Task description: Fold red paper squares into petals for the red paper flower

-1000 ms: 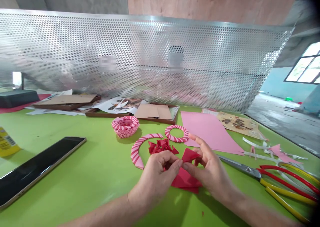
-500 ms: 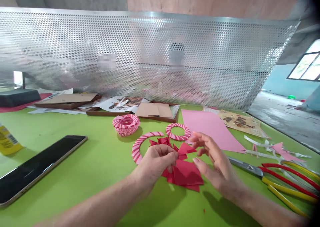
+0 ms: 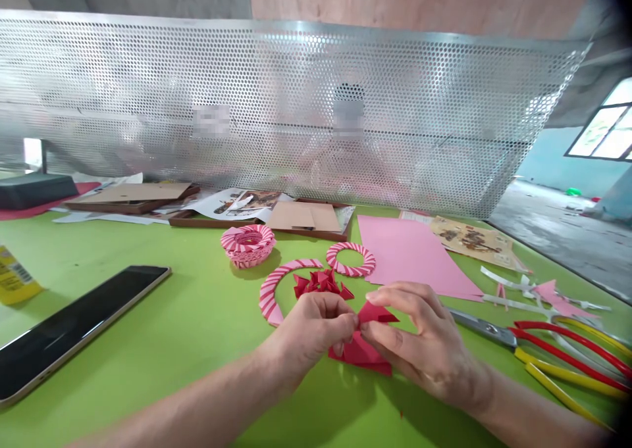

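Note:
My left hand (image 3: 311, 336) and my right hand (image 3: 419, 343) pinch a folded red paper piece (image 3: 363, 346) between their fingertips, just above the green table (image 3: 197, 316). Its upper tip (image 3: 376, 313) pokes up beside my right fingers. Left of my hands lies a small heap of red folded triangles (image 3: 318, 283). Around that heap curves a pink-and-white striped paper arc (image 3: 276, 290). Behind it are a striped paper ring (image 3: 350, 260) and a small striped paper bowl (image 3: 247, 245).
A pink paper sheet (image 3: 415, 254) lies behind my right hand. Scissors with red and yellow handles (image 3: 538, 349) sit at the right, near paper scraps (image 3: 543, 293). A black tablet (image 3: 74, 323) and a yellow glue container (image 3: 14, 277) lie left. Cardboard trays (image 3: 306, 219) stand before a perforated metal screen (image 3: 296, 112).
My right hand has closed back in from its spread position and now pinches the red paper with my left hand. The paper looks more tightly folded.

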`<state>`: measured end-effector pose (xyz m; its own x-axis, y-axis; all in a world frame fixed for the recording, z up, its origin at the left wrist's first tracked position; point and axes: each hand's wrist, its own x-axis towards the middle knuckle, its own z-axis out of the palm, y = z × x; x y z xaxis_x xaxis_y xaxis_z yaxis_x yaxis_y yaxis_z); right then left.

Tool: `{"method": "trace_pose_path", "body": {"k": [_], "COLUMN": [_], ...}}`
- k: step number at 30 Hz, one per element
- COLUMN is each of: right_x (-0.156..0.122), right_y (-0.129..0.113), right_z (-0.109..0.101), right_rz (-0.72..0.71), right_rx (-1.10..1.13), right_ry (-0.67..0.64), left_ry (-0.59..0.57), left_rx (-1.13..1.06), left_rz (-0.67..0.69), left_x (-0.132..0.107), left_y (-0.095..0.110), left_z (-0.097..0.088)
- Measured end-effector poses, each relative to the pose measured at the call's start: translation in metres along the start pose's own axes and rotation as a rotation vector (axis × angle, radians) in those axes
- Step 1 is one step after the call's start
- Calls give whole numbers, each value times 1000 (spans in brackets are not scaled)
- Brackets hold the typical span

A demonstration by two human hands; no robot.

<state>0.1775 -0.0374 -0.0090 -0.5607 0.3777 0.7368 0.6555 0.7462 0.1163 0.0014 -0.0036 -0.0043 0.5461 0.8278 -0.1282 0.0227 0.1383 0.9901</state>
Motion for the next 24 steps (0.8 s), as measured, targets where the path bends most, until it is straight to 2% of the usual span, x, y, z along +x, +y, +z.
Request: {"method": "trace_pose_path", "body": {"k": [5,9,16,21,24], "right_x": [1,4,5,8,9], "right_y": [0,-3,-7,-6,-6], "right_z": [1,3,6,7,8], "right_rz": [85,250,583,731,782], "right_rx": [67,239,564,676,739], "right_ry": [-134,-187,-136,-105,-107], "left_ry": [29,49,-20,-29,3], "left_rx": [85,138,265,282,325], "left_rz": [16,39,92,154,189], "left_x": [1,0,-1,0,-1], "left_y": [-2,-1,6,2,3], "left_z": [1,2,1,2,3]}}
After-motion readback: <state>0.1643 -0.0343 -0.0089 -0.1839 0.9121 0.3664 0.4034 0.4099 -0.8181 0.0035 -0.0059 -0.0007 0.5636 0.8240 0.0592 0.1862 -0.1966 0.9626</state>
